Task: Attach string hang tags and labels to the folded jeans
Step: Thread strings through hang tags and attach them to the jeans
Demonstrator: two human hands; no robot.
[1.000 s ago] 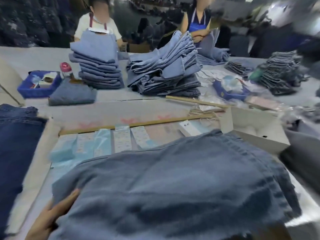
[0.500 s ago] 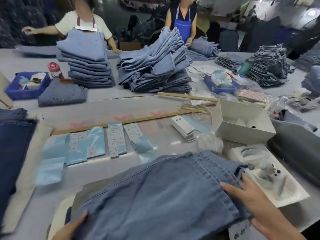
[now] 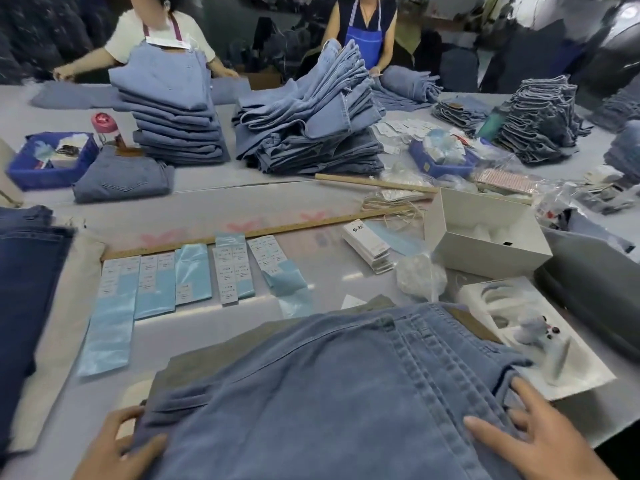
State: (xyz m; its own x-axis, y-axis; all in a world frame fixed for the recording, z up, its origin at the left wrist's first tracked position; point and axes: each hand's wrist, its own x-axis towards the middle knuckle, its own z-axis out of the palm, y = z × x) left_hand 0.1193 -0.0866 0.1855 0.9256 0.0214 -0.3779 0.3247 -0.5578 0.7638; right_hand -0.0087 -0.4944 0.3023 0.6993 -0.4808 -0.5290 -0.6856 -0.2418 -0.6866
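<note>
Squaring the jeans [image 3: 346,393] at lower frame, left hand [image 3: 117,448] gripping, right hand [image 3: 540,441] spread flat; next we need a tag [image 3: 367,244].

Bare table [image 3: 221,341] lies open at eleven o'clock, between the folded jeans [image 3: 329,393] and the label strips [image 3: 194,275]. At one o'clock a plastic bag [image 3: 420,277], white box [image 3: 485,233] and moulded tray [image 3: 540,341] crowd the way. Dark jeans [image 3: 24,292] block nine o'clock.

left hand [image 3: 119,448] gripping, right hand [image 3: 540,445] flat
</note>
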